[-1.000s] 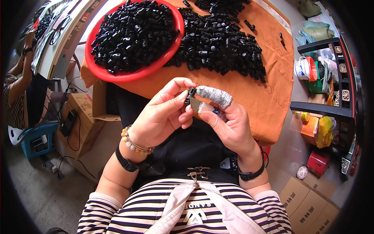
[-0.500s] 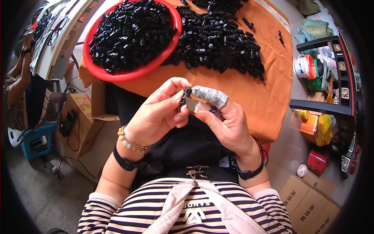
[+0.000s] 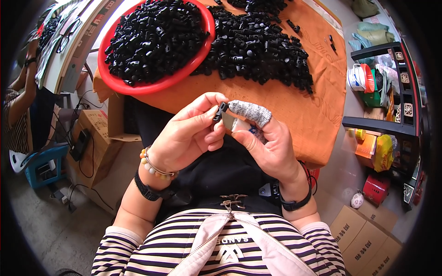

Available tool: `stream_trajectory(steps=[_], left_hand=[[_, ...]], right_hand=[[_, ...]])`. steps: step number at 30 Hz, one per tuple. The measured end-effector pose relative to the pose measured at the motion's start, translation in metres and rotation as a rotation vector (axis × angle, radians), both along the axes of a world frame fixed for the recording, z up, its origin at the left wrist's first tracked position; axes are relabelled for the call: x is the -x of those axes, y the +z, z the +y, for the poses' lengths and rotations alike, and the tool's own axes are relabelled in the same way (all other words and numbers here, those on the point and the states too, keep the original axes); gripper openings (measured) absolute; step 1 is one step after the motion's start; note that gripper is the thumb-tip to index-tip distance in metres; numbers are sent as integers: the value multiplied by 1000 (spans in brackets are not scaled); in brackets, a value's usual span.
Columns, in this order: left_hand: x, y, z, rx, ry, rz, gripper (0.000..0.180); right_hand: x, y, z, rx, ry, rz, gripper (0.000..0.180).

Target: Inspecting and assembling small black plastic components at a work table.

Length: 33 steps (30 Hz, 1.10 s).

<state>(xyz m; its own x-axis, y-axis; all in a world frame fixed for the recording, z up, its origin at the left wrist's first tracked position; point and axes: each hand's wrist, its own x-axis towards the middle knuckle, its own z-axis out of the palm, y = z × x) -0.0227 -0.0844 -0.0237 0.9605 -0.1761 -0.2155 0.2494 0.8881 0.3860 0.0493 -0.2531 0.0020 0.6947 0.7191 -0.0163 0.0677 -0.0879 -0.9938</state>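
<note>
A small black plastic part is pinched between the thumb and forefinger of my left hand, over my lap in front of the table. My right hand is closed on a flat blade with a white wrapped grip, held between thumb and fingers. The blade's end lies close against the plastic part; whether it cuts into it I cannot tell. A grey knitted finger cover sheathes my right forefinger, whose tip is beside the part's upper end.
Black plastic parts fill a red basin on the orange-covered table. More lie in a heap beside it. Cardboard boxes and a dark shelf stand at right; a blue stool and another person are at left.
My right hand and the blade have shifted very slightly to the right and tilted a little. My left hand stays nearly in place, still pinching the plastic part.
</note>
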Motion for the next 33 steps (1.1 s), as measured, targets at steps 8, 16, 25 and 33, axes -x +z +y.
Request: stream_trajectory(steps=[8, 16, 25, 33], left_hand=[[0, 4, -3, -46, 31, -3, 28], [3, 0, 2, 0, -35, -94, 23], [-1, 2, -1, 98, 31, 41, 31], [2, -1, 2, 87, 36, 37, 29]], right_hand=[[2, -5, 3, -35, -18, -1, 33], [-2, -1, -2, 28, 18, -16, 31], [2, 0, 2, -30, 15, 13, 40], [2, 0, 4, 10, -11, 2, 36]])
